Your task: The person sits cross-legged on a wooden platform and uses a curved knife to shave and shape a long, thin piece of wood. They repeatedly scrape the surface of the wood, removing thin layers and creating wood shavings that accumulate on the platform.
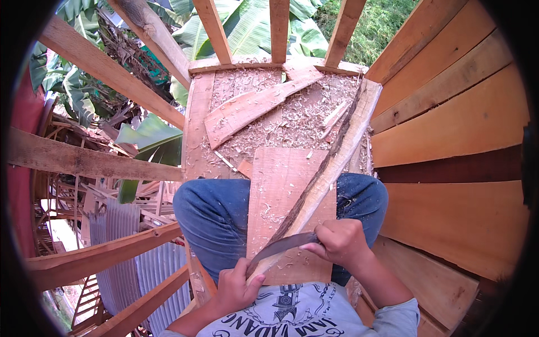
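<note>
Plank floor (196, 126), barest along left edge, otherwise littered with wood shavings (306, 108). Tapered board (252, 109) lies diagonally on it; pale offcut (335, 119) right, thin stick (225, 160) nearer the person.

Printed text sits on the light grey shirt (265, 299), wearer's side of the knife (287, 241). Big dark block letters in two runs: left run (240, 318) below the knife's left end, right run (321, 327) below its right end, cut by the frame edge. Dark graphic (287, 300) between them, below mid-knife. Smaller lettering (331, 289) right of the graphic, too small to read.
</note>
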Tool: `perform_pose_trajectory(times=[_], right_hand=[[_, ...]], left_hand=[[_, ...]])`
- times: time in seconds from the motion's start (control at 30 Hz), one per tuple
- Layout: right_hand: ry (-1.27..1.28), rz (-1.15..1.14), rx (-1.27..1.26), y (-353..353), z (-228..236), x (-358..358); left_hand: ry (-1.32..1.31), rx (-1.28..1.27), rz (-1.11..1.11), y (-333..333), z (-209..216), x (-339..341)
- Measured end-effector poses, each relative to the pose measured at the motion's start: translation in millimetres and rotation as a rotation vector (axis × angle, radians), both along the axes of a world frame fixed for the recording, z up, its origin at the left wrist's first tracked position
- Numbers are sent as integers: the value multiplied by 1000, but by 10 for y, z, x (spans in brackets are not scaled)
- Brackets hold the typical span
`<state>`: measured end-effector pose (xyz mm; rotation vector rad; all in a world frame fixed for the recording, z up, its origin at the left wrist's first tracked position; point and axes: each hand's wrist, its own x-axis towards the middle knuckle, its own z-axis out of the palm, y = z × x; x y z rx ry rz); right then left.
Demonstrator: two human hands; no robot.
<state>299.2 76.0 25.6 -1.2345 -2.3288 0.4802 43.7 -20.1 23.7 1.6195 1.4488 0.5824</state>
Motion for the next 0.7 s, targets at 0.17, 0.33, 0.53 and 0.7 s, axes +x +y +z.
perform_pose_trajectory(times=[0.17,0.33,0.53,0.7], right_hand=[[200,-400,-68,96,-289,182],[3,-402,-60,322,-115,308],[52,-11,51,120,86,-55],[76,-249,16,282,-95,135]], left_hand=[[2,-118,15,66,105,94],[-10,-107,41,12,79,35],[-38,-19,49,16,70,-16],[-30,-122,62,77,120,5]])
